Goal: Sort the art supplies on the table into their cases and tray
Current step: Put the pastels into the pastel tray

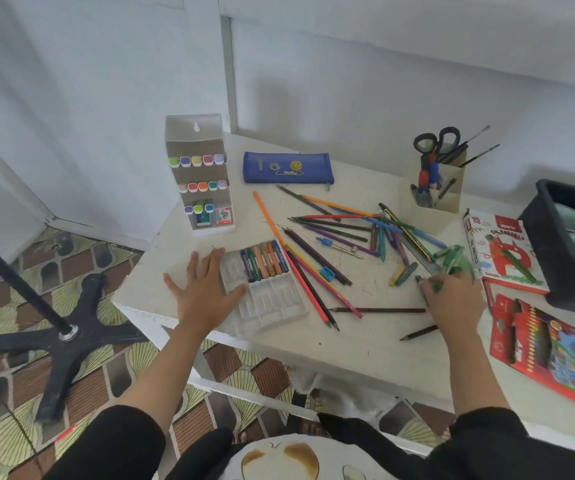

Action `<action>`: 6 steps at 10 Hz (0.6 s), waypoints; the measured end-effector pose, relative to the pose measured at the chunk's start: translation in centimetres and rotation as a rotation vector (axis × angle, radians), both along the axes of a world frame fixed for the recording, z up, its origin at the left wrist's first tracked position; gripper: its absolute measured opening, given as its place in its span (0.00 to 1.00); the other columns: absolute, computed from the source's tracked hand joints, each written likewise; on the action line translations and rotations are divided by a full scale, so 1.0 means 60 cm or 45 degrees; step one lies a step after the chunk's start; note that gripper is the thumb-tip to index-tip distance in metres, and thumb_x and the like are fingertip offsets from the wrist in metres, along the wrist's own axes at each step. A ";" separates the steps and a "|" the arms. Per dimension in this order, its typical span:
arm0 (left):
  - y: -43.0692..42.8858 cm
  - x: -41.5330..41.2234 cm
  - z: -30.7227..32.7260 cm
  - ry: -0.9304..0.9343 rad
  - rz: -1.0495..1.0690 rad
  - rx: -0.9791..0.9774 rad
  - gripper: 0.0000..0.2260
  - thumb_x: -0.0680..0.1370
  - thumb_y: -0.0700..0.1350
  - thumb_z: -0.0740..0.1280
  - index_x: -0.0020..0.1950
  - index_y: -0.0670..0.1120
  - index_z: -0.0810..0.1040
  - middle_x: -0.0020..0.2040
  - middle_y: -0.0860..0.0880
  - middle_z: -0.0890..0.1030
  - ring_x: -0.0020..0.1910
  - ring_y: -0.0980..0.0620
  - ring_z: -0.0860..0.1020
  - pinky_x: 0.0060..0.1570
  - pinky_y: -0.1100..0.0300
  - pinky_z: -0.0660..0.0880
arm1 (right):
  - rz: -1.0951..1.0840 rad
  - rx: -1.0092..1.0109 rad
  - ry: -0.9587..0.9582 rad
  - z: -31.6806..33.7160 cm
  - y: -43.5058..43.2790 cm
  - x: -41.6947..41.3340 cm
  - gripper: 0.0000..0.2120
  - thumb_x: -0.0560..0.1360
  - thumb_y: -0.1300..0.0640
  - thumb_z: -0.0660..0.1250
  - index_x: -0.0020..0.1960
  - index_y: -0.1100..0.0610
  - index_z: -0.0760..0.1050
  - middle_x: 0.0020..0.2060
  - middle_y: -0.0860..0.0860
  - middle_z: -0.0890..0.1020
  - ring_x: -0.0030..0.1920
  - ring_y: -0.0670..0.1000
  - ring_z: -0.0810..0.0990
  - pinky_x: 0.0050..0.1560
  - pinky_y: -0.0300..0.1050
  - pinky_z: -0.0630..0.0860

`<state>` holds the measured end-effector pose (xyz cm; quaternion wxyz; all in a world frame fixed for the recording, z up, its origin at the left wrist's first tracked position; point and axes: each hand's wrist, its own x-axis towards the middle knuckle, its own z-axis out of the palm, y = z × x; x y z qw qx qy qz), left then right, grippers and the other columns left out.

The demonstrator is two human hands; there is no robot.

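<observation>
— White worktop [365, 344], pale walls. Why was the left hand [206, 289] lying flat, fingers spread, on the tray [279, 306]?
— To steady it, I'd say. The right hand [452, 299] pinched a dark stick [420, 282] beside the loose pencils [331, 233], likely bound for the tray's pastels [265, 261].

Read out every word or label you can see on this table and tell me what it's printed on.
"OIL PASTELS": on the oil pastel box, top and side.
"DIY": seemingly, red patch on that box.
Blue pencil case: small print blurred.
Coloured pencil box: print unreadable.
Marker stand: card label too small.
</observation>
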<state>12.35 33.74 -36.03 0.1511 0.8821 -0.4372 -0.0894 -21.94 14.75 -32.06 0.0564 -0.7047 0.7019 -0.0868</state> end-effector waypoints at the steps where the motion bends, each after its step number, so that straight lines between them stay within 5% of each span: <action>1: -0.001 0.000 0.000 -0.011 0.007 0.022 0.36 0.75 0.66 0.59 0.78 0.54 0.50 0.78 0.55 0.53 0.77 0.50 0.44 0.67 0.29 0.41 | -0.016 0.011 0.043 -0.004 0.006 0.002 0.16 0.75 0.48 0.66 0.57 0.57 0.79 0.58 0.60 0.71 0.62 0.61 0.67 0.59 0.60 0.67; 4: -0.003 -0.001 0.000 -0.022 0.010 0.022 0.36 0.75 0.66 0.59 0.78 0.54 0.50 0.78 0.54 0.54 0.77 0.50 0.44 0.67 0.29 0.41 | -0.010 0.084 -0.099 0.000 0.005 0.020 0.11 0.71 0.55 0.72 0.51 0.56 0.78 0.58 0.57 0.70 0.62 0.59 0.66 0.58 0.60 0.66; 6: 0.001 0.000 -0.002 -0.030 0.011 0.028 0.36 0.75 0.66 0.58 0.78 0.54 0.49 0.78 0.54 0.54 0.77 0.50 0.44 0.67 0.29 0.41 | 0.122 -0.109 -0.180 0.003 0.014 0.031 0.06 0.71 0.56 0.72 0.47 0.55 0.79 0.54 0.55 0.76 0.59 0.58 0.69 0.56 0.56 0.64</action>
